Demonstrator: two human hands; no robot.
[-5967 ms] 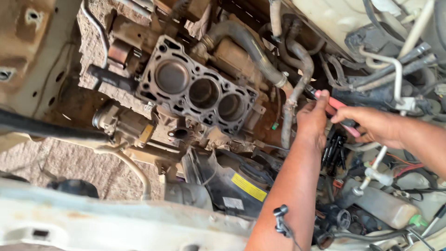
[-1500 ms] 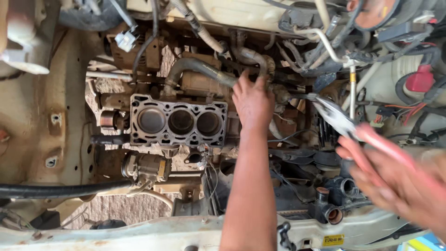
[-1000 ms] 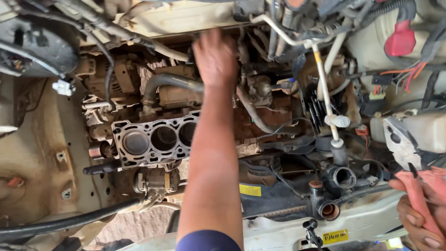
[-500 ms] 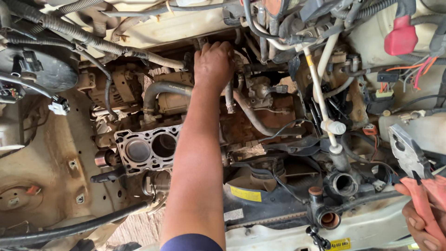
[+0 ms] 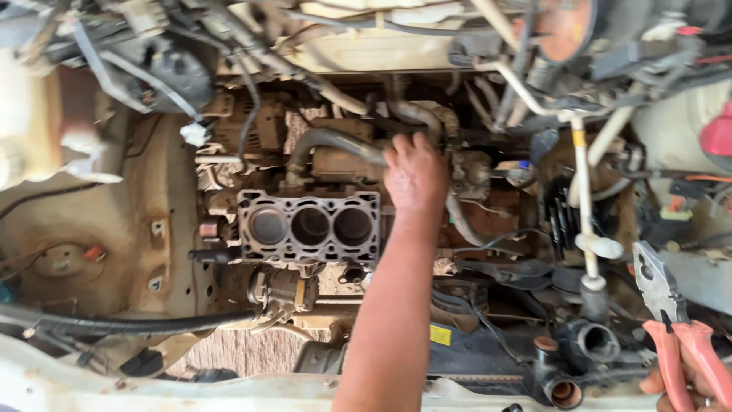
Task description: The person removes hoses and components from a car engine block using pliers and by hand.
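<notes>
Fingers of the left hand (image 5: 415, 174) curl over the end of a grey curved rubber hose (image 5: 335, 143) at upper centre of the frame, just above the grimy three-cylinder engine block (image 5: 309, 226); whether they actually clamp it cannot be told. At lower right, the right hand (image 5: 690, 381) closes on red-handled steel pliers (image 5: 671, 320), jaws pointing up. That hose looks stiff yet bendable, probably greasy and slippery, so it is best gripped close to its fitting.
</notes>
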